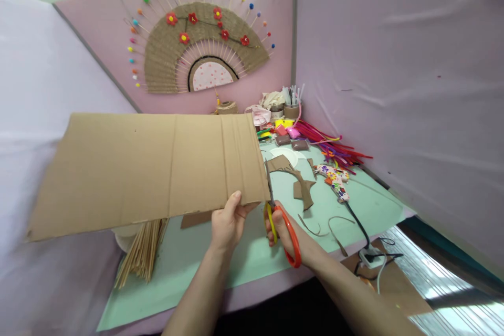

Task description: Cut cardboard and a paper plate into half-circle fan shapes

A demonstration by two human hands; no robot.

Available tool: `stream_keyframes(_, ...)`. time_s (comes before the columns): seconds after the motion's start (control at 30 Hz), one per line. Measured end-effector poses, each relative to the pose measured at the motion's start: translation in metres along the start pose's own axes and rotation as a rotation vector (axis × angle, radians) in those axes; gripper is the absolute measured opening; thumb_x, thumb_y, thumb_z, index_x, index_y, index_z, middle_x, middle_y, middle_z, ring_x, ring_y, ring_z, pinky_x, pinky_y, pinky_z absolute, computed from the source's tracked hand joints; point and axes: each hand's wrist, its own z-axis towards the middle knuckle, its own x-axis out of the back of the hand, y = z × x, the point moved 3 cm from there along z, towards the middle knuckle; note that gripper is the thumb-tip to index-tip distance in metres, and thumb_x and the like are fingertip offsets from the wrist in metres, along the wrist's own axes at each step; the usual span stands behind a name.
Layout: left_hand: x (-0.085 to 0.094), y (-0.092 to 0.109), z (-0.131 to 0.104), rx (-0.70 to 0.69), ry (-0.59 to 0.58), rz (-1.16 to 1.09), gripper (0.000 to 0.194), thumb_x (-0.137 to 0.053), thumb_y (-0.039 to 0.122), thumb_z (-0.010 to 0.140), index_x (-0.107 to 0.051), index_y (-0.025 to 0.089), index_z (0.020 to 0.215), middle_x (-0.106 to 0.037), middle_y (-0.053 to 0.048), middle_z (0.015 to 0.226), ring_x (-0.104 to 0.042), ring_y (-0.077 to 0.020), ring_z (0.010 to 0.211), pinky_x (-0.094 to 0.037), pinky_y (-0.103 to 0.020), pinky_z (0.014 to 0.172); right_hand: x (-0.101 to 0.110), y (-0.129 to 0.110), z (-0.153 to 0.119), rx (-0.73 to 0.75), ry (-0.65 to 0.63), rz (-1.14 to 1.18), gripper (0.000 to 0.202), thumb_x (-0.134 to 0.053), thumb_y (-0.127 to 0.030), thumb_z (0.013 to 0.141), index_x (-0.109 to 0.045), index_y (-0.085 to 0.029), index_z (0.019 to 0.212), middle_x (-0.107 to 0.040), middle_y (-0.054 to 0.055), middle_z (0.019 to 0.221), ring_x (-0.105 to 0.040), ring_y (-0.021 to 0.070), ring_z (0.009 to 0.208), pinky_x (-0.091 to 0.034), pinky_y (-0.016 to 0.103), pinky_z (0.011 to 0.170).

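A large brown cardboard sheet (145, 163) is held up over the table by my left hand (231, 220), thumb on top and fingers underneath near its lower right edge. My right hand (283, 228) grips scissors (290, 236) with one red and one yellow handle loop. The scissor blades point away from me along the sheet's right edge, touching or very close to it; whether they bite into the card I cannot tell. Beyond the blades lie curved cardboard scraps (303, 189) and a white paper piece (284, 156).
A flower-patterned glue gun (334, 178) with a black cable lies at the right, near red pipe cleaners (342, 149). Clay packets (299, 144) and a jar (291, 110) stand behind. Bamboo sticks (142, 254) lie front left. A decorated fan (205, 26) hangs on the wall.
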Motion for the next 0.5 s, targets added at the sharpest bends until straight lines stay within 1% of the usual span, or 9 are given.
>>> stream_keyframes(0.1, 0.000, -0.003, -0.004, 0.016, 0.008, 0.005, 0.029, -0.081, 0.024, 0.065, -0.074, 0.009, 0.088, -0.075, -0.016, 0.094, -0.068, -0.0328, 0.101, -0.057, -0.048, 0.085, 0.001, 0.000, -0.001, 0.003, 0.003, -0.032, 0.057, -0.025, -0.078, 0.085, -0.035, -0.023, 0.088, -0.046, -0.003, 0.073, -0.050, 0.0116, 0.057, -0.049, 0.029, 0.057)
stream_keyframes(0.23, -0.002, -0.005, -0.007, 0.031, -0.004, 0.005, 0.030, -0.080, 0.025, 0.066, -0.074, 0.009, 0.090, -0.075, -0.017, 0.097, -0.068, -0.0332, 0.101, -0.057, -0.048, 0.085, 0.001, 0.007, 0.000, -0.045, 0.053, -0.057, 0.058, -0.026, -0.080, 0.084, -0.036, -0.023, 0.086, -0.045, -0.006, 0.062, -0.050, 0.0113, 0.045, -0.045, 0.026, 0.045)
stream_keyframes(0.37, -0.002, -0.006, -0.008, 0.032, -0.019, 0.007, 0.028, -0.078, 0.025, 0.069, -0.074, 0.010, 0.092, -0.074, -0.017, 0.100, -0.067, -0.0323, 0.104, -0.057, -0.047, 0.085, -0.003, 0.013, 0.000, -0.125, 0.127, -0.024, 0.064, -0.026, -0.086, 0.078, -0.039, -0.023, 0.083, -0.040, -0.008, 0.051, -0.045, 0.0113, 0.034, -0.039, 0.023, 0.033)
stream_keyframes(0.5, -0.002, -0.007, -0.009, 0.036, -0.009, 0.011, 0.026, -0.078, 0.025, 0.069, -0.074, 0.010, 0.090, -0.075, -0.016, 0.098, -0.068, -0.0313, 0.102, -0.057, -0.045, 0.084, -0.006, 0.012, 0.000, -0.189, 0.170, 0.005, 0.068, -0.028, -0.090, 0.072, -0.039, -0.024, 0.081, -0.037, -0.009, 0.046, -0.041, 0.0113, 0.029, -0.035, 0.023, 0.027)
